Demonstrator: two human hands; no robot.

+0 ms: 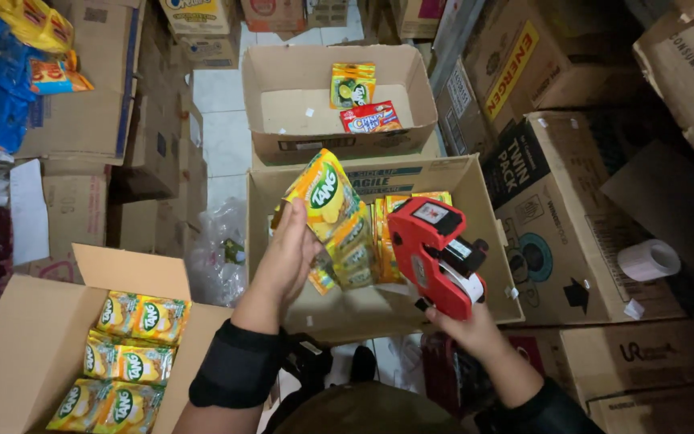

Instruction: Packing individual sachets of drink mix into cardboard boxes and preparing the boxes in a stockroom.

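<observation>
My left hand (285, 261) holds up a fanned bunch of yellow and green drink-powder sachets (327, 201) over an open cardboard box (475, 209). My right hand (466, 321) grips a red hand-held price-label gun (427, 249), its nose close to the sachets. More of the same sachets (387, 241) stand on edge inside that box, behind the gun.
A box at lower left (34, 337) holds rows of the same sachets (126, 362). A farther open box (339, 128) contains a green-yellow packet (353, 84) and a red packet (371, 118). Stacked cartons surround me; a white label roll (648, 259) lies on the right carton.
</observation>
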